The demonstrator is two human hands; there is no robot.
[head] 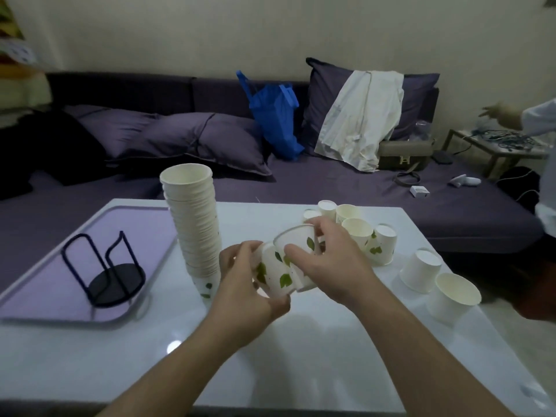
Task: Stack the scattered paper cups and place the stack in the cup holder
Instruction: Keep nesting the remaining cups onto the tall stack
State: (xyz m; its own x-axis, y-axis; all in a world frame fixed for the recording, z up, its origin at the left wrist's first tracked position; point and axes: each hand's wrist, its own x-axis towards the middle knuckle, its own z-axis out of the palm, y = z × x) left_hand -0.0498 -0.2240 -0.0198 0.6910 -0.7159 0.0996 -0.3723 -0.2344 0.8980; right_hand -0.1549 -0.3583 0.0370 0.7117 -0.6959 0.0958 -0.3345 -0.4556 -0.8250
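Head view: both hands grip paper cups above the white table (301,341).

Left hand (249,284) is wrapped around a leaf-printed cup (275,272); right hand (328,263) clasps a second cup (296,239) nested against it. Tall cup stack (195,233) stands left of the hands. Empty black cup holder (112,278) sits on the purple tray (45,284). Loose cups (361,233) lie right.

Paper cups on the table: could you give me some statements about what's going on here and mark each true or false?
1. The tall cup stack stands on the table. True.
2. The cup holder already holds cups. False: it is empty, on the tray.
3. The left hand and right hand both hold cups. True.
4. All loose cups stand upright. False: several are upside down.
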